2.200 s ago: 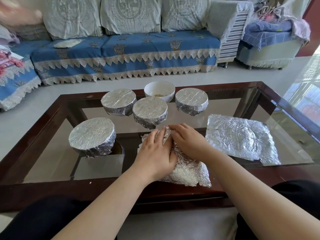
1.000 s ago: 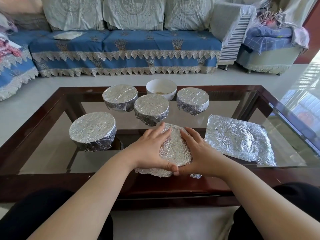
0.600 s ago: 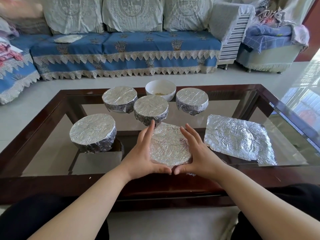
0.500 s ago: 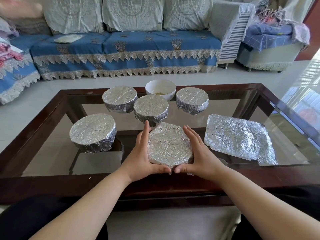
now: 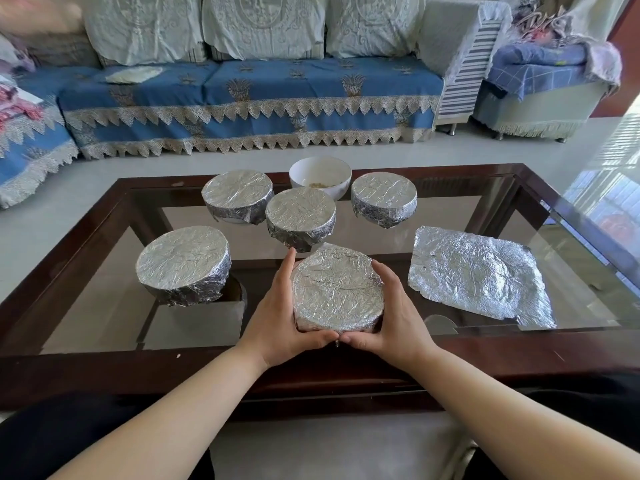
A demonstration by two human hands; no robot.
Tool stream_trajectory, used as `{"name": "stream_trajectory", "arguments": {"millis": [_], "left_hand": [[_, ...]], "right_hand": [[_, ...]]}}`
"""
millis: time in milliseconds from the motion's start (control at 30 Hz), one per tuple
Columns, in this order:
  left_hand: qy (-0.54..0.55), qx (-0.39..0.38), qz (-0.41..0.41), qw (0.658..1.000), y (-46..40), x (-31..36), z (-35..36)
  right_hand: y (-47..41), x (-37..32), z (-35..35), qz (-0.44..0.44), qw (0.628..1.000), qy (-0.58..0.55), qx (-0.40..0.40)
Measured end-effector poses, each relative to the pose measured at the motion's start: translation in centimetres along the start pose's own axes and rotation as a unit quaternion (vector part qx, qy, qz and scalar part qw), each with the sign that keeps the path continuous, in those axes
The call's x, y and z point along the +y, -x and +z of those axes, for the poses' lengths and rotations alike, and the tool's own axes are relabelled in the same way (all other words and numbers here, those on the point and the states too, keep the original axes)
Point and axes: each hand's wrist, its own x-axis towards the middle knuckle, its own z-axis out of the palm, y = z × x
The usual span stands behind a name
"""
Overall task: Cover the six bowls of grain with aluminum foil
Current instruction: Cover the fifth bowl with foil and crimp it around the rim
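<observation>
Both hands cup the near foil-wrapped bowl on the glass table: left hand and right hand curled around its sides, thumbs meeting.

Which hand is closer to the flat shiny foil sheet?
Right hand: it is beside the flat crinkled aluminum foil sheet. The left hand is beyond the foil-covered bowl both hold.

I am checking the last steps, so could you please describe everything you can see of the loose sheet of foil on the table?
The foil sheet is a crinkled, silvery, roughly rectangular piece lying flat on the glass table top, at the person's right. Its edges are uneven and its near right corner is slightly curled. Nothing rests on it, and neither hand touches it. It sits apart from the wrapped bowl held between both hands, and it is not folded or shaped around anything.
</observation>
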Motion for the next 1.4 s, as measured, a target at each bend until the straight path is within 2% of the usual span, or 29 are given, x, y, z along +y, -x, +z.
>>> {"name": "stream_trajectory", "arguments": {"millis": [200,333,467,567,633,733,800,900,967,1100,1400], "left_hand": [[-0.013,-0.021,0.000,1.000,-0.1,-0.1,-0.2],[-0.103,-0.094,-0.007,0.990,-0.9,0.0,-1.6],[-0.136,-0.151,-0.034,0.979,-1.2,0.8,-3.1],[-0.175,-0.125,-0.040,0.976,-1.2,1.8,-3.3],[-0.232,-0.081,-0.014,0.969,-1.2,3.1,-2.8],[-0.298,-0.044,0.014,0.953,-1.7,5.6,-1.2],[-0.336,-0.063,0.008,0.940,-2.4,6.7,0.0],[-0.387,-0.140,-0.009,0.911,-3.3,6.8,0.8],[-0.382,-0.176,-0.027,0.907,-3.6,6.4,0.8],[-0.378,-0.199,-0.043,0.903,-3.6,6.0,0.7],[-0.379,-0.167,-0.109,0.904,-2.7,6.8,1.5]], "right_hand": [[0.0,0.0,0.2,0.003,1.000,0.025,0.005],[0.2,-0.4,-0.3,0.042,0.999,0.026,-0.020],[0.3,-0.9,-0.9,0.074,0.995,0.026,-0.054],[0.2,-1.5,-2.2,0.100,0.992,0.021,-0.071],[0.0,-1.9,-3.0,0.115,0.992,0.021,-0.053],[-1.0,-2.2,-3.8,0.118,0.992,0.034,0.018],[-1.9,-2.3,-3.7,0.103,0.992,0.060,0.029],[-3.1,-2.4,-2.9,0.111,0.991,0.077,0.019],[-3.4,-2.3,-2.3,0.117,0.990,0.075,0.013],[-3.4,-1.9,-2.0,0.128,0.990,0.058,0.011],[-4.2,-1.5,-2.0,0.208,0.976,-0.049,-0.031]]}}
